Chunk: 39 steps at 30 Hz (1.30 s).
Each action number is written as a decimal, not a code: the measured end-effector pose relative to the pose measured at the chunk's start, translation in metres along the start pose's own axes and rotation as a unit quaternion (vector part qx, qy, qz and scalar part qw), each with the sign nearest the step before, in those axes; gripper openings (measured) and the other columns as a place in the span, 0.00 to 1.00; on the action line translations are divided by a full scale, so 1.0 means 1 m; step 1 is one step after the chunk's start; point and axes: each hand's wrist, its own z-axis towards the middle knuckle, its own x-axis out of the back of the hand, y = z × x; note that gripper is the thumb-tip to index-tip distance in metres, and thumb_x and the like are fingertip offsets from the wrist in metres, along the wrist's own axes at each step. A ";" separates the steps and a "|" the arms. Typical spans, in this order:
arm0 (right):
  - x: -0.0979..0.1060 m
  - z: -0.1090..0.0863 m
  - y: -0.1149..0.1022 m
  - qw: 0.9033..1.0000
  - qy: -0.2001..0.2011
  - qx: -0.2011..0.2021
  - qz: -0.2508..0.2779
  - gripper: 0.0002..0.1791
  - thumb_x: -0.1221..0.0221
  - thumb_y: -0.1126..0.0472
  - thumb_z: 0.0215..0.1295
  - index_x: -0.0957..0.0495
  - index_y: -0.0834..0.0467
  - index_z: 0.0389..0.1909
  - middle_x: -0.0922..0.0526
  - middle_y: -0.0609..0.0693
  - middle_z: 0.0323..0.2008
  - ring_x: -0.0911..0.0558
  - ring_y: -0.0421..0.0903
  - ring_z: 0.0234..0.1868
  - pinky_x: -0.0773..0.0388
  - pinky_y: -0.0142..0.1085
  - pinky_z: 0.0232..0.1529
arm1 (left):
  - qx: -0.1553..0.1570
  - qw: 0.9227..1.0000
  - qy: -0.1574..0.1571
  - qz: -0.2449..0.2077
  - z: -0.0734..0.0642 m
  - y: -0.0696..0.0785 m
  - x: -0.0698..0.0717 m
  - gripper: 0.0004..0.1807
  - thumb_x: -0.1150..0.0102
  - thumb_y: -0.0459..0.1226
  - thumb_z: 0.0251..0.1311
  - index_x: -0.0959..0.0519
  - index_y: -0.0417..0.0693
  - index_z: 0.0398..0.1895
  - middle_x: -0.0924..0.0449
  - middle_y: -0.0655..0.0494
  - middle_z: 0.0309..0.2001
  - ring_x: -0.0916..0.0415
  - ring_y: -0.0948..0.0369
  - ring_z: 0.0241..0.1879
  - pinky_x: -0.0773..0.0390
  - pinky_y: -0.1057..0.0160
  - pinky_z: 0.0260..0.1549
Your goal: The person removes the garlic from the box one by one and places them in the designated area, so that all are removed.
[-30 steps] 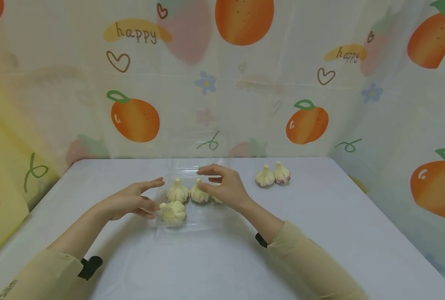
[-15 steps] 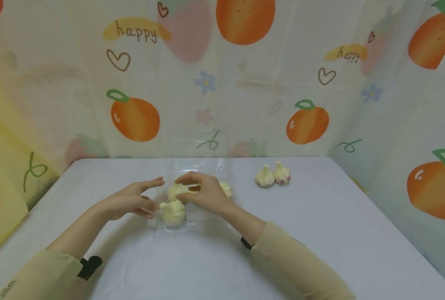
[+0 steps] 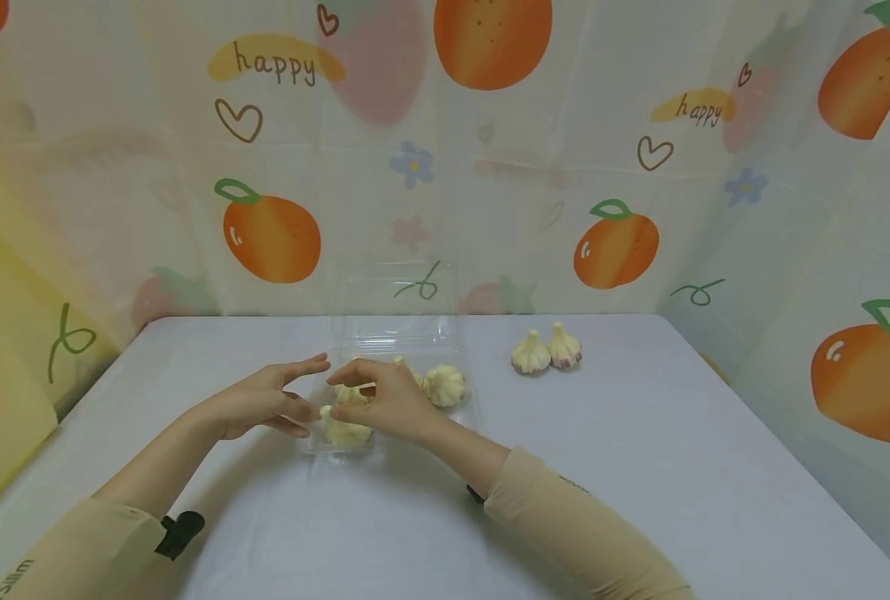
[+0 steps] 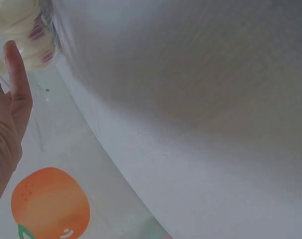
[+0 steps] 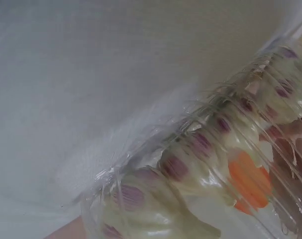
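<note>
A clear plastic clamshell box (image 3: 424,437) stands with its lid raised and several garlic bulbs inside. My right hand (image 3: 388,400) reaches over the box's left part, thumb and index finger apart, above the front-left bulb (image 3: 351,433). Between those fingers the back-left bulb (image 3: 351,393) shows through. Another bulb (image 3: 445,386) sits at the right, and one behind my hand is partly covered. My left hand (image 3: 261,404) is at the box's left side, fingers spread, fingertips right by the front-left bulb. The right wrist view shows purple-streaked bulbs (image 5: 151,206) through the box's ribbed wall.
Two more garlic bulbs (image 3: 546,350) lie side by side on the white table (image 3: 602,467), right of the box. The raised clear lid (image 3: 396,304) is close to the fruit-patterned curtain (image 3: 520,217) behind the table.
My right hand has moved left and slightly toward me across the box, uncovering the bulb at the right. My left hand and the two bulbs outside have stayed put.
</note>
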 end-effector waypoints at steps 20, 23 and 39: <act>-0.005 0.003 0.006 0.996 -0.048 -0.012 -0.078 0.22 0.31 0.54 0.59 0.19 0.51 0.55 0.15 0.45 0.56 0.17 0.43 0.59 0.19 0.30 0.57 | -0.003 1.000 -0.001 -0.002 -0.001 0.000 0.000 0.49 0.37 0.33 0.59 0.55 0.41 0.79 0.70 0.49 0.82 0.20 0.56 0.48 0.12 0.60 0.43; -0.005 0.003 0.006 0.994 -0.057 -0.012 -0.094 0.23 0.30 0.53 0.58 0.20 0.49 0.55 0.15 0.45 0.56 0.18 0.42 0.59 0.19 0.31 0.59 | -0.004 1.000 -0.001 -0.002 -0.001 0.000 0.001 0.49 0.37 0.33 0.59 0.55 0.41 0.79 0.70 0.48 0.82 0.20 0.55 0.48 0.12 0.60 0.43; -0.006 0.002 0.010 0.985 -0.072 -0.014 -0.158 0.23 0.29 0.53 0.56 0.19 0.49 0.53 0.14 0.42 0.53 0.18 0.37 0.56 0.24 0.25 0.59 | 0.000 1.000 -0.001 -0.007 -0.001 0.002 0.000 0.50 0.37 0.34 0.60 0.56 0.41 0.79 0.68 0.44 0.81 0.19 0.58 0.48 0.12 0.60 0.43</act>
